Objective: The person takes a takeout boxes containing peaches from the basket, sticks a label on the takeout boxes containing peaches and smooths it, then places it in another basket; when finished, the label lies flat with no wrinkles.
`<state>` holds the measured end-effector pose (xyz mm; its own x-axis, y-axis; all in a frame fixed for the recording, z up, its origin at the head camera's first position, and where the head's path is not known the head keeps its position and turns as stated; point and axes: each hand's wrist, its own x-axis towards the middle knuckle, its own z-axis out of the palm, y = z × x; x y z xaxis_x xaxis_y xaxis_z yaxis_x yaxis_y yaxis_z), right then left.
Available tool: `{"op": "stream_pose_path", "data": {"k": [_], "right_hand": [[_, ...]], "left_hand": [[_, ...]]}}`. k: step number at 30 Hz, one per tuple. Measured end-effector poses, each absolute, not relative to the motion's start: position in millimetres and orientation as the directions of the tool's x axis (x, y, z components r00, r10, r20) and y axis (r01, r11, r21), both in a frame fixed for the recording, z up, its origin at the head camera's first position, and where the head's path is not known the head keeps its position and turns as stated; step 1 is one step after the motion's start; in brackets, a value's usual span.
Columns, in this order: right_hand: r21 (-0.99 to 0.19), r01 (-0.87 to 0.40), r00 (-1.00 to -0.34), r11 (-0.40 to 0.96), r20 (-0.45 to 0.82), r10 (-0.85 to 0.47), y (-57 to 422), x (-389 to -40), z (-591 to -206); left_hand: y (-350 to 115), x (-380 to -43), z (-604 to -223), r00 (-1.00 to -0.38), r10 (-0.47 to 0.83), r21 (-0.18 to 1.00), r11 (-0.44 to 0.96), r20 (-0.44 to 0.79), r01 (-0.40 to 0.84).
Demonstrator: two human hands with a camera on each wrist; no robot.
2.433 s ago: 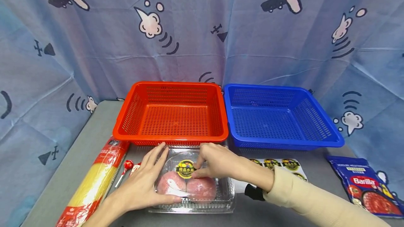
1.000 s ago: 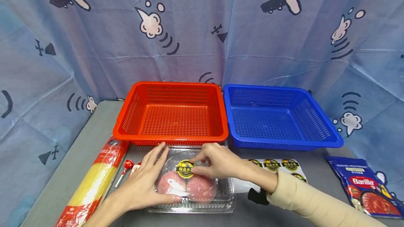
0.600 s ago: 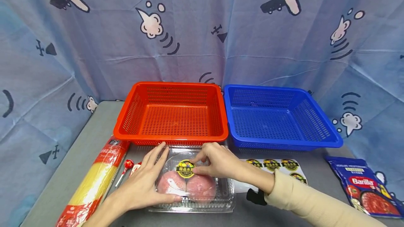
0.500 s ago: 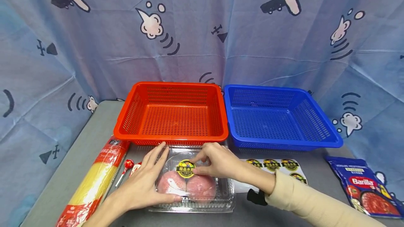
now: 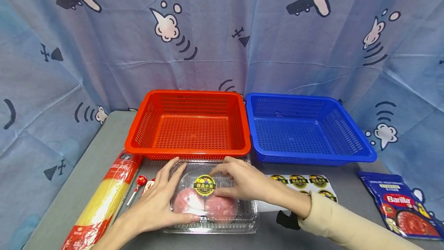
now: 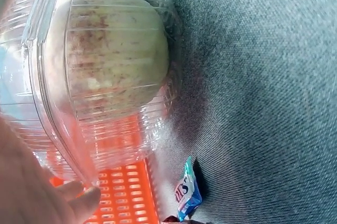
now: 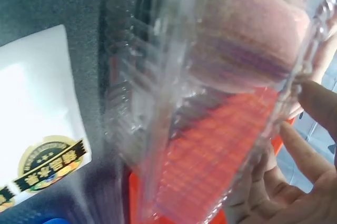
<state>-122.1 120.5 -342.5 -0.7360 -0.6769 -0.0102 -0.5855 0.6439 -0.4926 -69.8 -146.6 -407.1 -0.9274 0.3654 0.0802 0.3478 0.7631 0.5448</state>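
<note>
A clear plastic clamshell fruit box sits closed in front of the red basket. Inside are two pinkish round fruits that look like peaches; one fruit shows blotchy skin in the left wrist view. A round black-and-gold sticker lies flat on the lid. My left hand rests over the box's left side, fingers spread to the far corner and thumb along the front. My right hand is over the lid's right side, thumb and forefinger apart just right of the sticker, holding nothing.
Behind stand a red basket and a blue basket. Left lie a noodle packet, a lollipop and a small wrapped sweet. Right of the box are a sticker sheet and a blue Barilla pouch.
My right thumb and forefinger, earlier over the sticker's right edge, have drawn back slightly to the right, so the whole sticker shows. My left hand and the box stay almost still.
</note>
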Motion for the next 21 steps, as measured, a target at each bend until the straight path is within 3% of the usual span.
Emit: {"op": "stream_pose_path", "data": {"k": [8, 21], "right_hand": [[-0.503, -0.618, -0.729, 0.604, 0.077, -0.681, 144, -124, -343], [-0.385, -0.498, -0.867, 0.777, 0.183, -0.464, 240, -156, -316]], "left_hand": [[-146, -69, -409, -0.919, 0.369, 0.535, 0.754, 0.135, 0.382], [-154, -70, -402, -0.956, 0.258, 0.641, 0.713, 0.138, 0.285]]}}
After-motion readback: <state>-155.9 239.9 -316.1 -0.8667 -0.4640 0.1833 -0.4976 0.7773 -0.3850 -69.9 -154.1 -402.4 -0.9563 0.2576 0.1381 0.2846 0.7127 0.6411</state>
